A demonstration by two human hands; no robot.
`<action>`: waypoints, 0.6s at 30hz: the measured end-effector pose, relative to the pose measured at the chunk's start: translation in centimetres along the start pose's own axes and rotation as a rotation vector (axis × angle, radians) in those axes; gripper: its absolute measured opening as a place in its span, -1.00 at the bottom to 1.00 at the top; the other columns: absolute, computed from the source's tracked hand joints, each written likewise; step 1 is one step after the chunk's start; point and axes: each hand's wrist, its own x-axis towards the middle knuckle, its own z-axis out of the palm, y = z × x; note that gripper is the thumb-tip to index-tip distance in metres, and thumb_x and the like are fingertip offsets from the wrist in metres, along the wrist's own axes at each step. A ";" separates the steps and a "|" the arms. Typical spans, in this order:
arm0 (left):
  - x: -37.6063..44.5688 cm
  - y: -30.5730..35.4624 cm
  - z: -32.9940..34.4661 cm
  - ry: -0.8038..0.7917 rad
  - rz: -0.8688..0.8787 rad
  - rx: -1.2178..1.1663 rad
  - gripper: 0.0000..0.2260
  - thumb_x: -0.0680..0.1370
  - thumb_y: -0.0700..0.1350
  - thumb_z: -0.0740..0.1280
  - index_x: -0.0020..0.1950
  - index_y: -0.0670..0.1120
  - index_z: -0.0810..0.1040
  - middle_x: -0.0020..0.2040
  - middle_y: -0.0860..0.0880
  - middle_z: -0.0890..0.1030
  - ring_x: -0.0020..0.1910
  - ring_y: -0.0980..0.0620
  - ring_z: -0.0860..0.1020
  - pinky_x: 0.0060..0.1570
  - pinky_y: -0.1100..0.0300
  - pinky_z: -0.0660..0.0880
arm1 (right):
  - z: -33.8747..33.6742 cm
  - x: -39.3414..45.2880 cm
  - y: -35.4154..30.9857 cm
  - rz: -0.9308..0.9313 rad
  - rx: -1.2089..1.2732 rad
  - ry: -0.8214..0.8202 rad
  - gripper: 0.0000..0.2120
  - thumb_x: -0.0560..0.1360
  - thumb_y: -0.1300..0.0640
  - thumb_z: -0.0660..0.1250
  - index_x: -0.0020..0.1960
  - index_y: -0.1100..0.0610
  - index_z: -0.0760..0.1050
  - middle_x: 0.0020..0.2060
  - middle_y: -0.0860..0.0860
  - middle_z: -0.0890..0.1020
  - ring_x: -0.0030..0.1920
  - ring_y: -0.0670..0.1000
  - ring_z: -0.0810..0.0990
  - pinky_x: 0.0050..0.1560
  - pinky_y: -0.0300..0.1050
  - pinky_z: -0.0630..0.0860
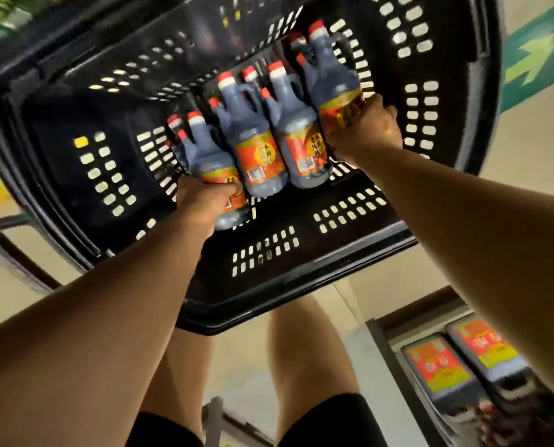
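Note:
A large black perforated plastic basket sits in front of me and holds several dark sauce bottles with red caps and orange-red labels. My left hand grips the base of the leftmost bottle. My right hand grips the base of the rightmost bottle. Two more bottles lie between them, and further red caps show behind. Both held bottles are inside the basket, necks pointing away from me.
A shelf at the lower right holds similar labelled bottles. A green arrow sign marks the pale floor at the upper right. A dark metal frame stands at the left. My legs are below the basket.

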 end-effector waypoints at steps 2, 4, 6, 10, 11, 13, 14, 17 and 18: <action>-0.9 0.2 -1.6 -0.003 0.018 0.062 -0.42 0.16 -0.03 0.72 0.09 -0.16 0.67 -0.05 -0.14 0.75 -0.25 -0.04 0.75 -0.25 -0.08 0.73 | -0.2 -0.2 -0.1 -0.005 0.035 -0.024 0.00 0.52 -0.13 0.52 0.70 0.18 0.03 0.60 0.26 0.27 0.58 0.26 0.34 0.55 0.14 0.35; -1.4 -0.3 -3.1 0.008 0.082 0.088 -0.36 0.06 0.06 0.69 0.09 -0.12 0.70 -0.05 -0.10 0.76 -0.17 -0.06 0.76 -0.11 -0.13 0.74 | -0.2 -0.5 -0.4 -0.002 0.083 -0.018 0.05 0.53 -0.11 0.53 0.72 0.22 -0.05 0.63 0.25 0.22 0.63 0.24 0.27 0.59 0.11 0.28; -2.6 -0.2 -4.3 0.019 0.123 0.118 -0.37 0.07 0.09 0.68 0.09 -0.07 0.69 -0.05 -0.05 0.77 -0.15 -0.04 0.76 -0.09 -0.05 0.74 | 0.1 -0.7 -0.8 0.012 0.169 0.010 0.07 0.51 -0.05 0.55 0.71 0.25 -0.07 0.62 0.22 0.26 0.63 0.20 0.26 0.61 0.05 0.23; -4.4 -0.4 -6.1 -0.051 0.214 0.075 -0.49 0.21 -0.02 0.68 0.11 -0.06 0.68 -0.01 -0.03 0.77 -0.09 -0.02 0.76 -0.03 -0.02 0.72 | 1.2 -0.3 -1.3 0.016 0.178 0.072 -0.03 0.48 -0.06 0.57 0.65 0.23 0.09 0.41 0.21 0.53 0.45 0.21 0.52 0.48 0.08 0.44; -4.8 -0.2 -6.3 -0.071 0.229 0.060 -0.50 0.22 -0.02 0.67 0.12 -0.07 0.68 0.00 -0.04 0.77 -0.07 -0.03 0.76 0.01 -0.05 0.72 | 1.5 -0.2 -1.2 -0.009 0.149 0.083 -0.11 0.47 -0.07 0.57 0.60 0.20 0.18 0.34 0.20 0.59 0.38 0.23 0.58 0.41 0.10 0.50; -4.9 -0.3 -6.8 -0.107 0.270 0.035 -0.50 0.24 -0.05 0.68 0.15 -0.09 0.69 0.03 -0.05 0.77 -0.03 -0.04 0.77 0.05 -0.09 0.71 | 2.0 0.1 -1.1 -0.040 0.091 0.082 -0.20 0.44 -0.10 0.59 0.50 0.18 0.31 0.28 0.18 0.62 0.32 0.23 0.60 0.32 0.08 0.53; -4.8 -0.3 -6.9 -0.116 0.282 0.031 -0.46 0.24 -0.05 0.68 0.18 -0.08 0.68 0.05 -0.05 0.77 -0.01 -0.04 0.76 0.06 -0.10 0.71 | 2.0 0.2 -1.2 -0.038 0.073 0.071 -0.21 0.42 -0.13 0.61 0.47 0.18 0.36 0.27 0.18 0.63 0.32 0.22 0.61 0.30 0.07 0.53; -5.0 0.0 -7.3 -0.113 0.274 0.034 -0.34 0.19 -0.01 0.71 0.25 -0.06 0.64 0.10 -0.04 0.76 0.02 -0.02 0.76 0.07 -0.13 0.71 | 1.9 0.1 -1.1 -0.014 0.088 0.059 -0.20 0.38 -0.17 0.64 0.43 0.19 0.43 0.28 0.16 0.63 0.32 0.18 0.61 0.28 0.02 0.53; -5.2 0.1 -7.4 -0.107 0.277 0.029 -0.30 0.16 0.02 0.71 0.26 -0.07 0.63 0.10 -0.04 0.75 0.02 -0.03 0.76 0.08 -0.16 0.71 | 1.8 -0.4 -1.1 0.008 0.126 0.047 -0.19 0.37 -0.16 0.65 0.44 0.18 0.42 0.29 0.15 0.62 0.32 0.17 0.61 0.28 0.02 0.54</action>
